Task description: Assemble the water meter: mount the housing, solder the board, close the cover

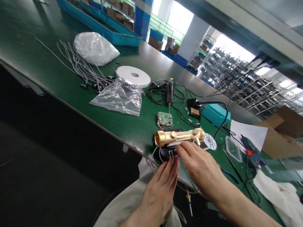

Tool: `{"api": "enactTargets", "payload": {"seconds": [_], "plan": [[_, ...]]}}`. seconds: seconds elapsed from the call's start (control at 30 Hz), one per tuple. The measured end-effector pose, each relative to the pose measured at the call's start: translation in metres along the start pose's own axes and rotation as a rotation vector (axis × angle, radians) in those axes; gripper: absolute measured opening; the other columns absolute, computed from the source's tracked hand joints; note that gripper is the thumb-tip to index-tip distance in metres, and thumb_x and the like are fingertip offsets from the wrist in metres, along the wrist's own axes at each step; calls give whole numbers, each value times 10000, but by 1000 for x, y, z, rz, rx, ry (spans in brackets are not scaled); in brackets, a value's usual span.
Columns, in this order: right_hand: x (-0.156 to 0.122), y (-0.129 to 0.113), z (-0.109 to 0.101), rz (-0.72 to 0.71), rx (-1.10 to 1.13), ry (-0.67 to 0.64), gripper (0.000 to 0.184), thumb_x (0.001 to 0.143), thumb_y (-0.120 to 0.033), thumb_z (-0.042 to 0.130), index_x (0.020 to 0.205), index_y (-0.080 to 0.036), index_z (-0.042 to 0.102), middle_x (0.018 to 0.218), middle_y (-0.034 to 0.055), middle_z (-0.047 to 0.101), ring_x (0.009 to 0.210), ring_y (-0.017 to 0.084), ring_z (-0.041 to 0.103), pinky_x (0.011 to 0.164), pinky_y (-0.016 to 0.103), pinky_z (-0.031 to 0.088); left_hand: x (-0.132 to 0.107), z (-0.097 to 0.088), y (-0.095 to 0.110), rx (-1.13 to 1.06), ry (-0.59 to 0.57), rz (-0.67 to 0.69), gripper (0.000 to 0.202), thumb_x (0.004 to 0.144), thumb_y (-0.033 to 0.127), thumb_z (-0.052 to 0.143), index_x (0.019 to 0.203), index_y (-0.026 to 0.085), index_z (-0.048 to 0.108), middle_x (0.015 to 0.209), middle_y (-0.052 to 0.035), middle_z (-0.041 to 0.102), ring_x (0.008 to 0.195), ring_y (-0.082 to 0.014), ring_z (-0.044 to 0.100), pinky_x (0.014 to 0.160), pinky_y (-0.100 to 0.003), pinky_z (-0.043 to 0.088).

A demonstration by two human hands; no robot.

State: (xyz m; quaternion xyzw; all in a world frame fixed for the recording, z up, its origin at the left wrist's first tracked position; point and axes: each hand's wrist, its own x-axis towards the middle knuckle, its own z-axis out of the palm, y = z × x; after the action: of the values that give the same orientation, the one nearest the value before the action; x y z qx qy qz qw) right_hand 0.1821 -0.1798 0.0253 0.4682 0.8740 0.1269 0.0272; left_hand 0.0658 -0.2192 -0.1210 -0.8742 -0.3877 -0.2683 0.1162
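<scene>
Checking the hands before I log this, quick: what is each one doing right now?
Left hand: fingers part curled, fingertips at the black part; cannot tell if gripping.
Right hand: fingers against the threaded brass fitting; cannot tell if gripping.

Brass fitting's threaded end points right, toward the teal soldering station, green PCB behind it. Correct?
Not quite: in the head view, the threaded end of the brass fitting points left, away from the teal soldering station. The green PCB is behind it, as you said.

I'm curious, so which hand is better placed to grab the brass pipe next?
Probably the right hand: its fingers seem to reach the underside of the brass pipe, while the left hand sits lower, near the black part.
</scene>
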Motion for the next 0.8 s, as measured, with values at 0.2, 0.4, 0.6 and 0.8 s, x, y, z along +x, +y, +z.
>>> {"api": "enactTargets", "payload": {"seconds": [0.2,0.4,0.6,0.8], "plan": [[-8,-1,19,-99,12,270,315,905,-82,341,1064,11,597,900,166,679,772,215,649,642,308,568,-1,4,2,-40,-6,-7,492,858,290,434,1310,94,441,1463,-105,354,1374,-235,247,1164,-342,123],[-22,-6,45,-109,-50,392,313,914,-98,354,1004,-14,643,972,168,697,932,230,638,785,332,541,-2,3,2,-29,-15,-13,429,848,247,417,1238,102,522,1395,-90,454,1354,-229,292,1171,-356,81],[-34,-7,52,-79,-31,350,379,931,-130,310,1109,-15,623,1127,169,654,1062,254,576,871,384,493,0,1,1,-20,38,-33,414,841,207,383,1202,99,555,1363,-81,490,1341,-212,317,1167,-344,108],[-43,-11,66,-6,35,343,404,927,-127,294,1210,-11,558,1166,182,616,1146,262,514,862,388,494,5,-5,-3,-36,94,-30,385,844,183,369,1147,104,593,1311,-66,543,1298,-192,381,1156,-329,166]]}}
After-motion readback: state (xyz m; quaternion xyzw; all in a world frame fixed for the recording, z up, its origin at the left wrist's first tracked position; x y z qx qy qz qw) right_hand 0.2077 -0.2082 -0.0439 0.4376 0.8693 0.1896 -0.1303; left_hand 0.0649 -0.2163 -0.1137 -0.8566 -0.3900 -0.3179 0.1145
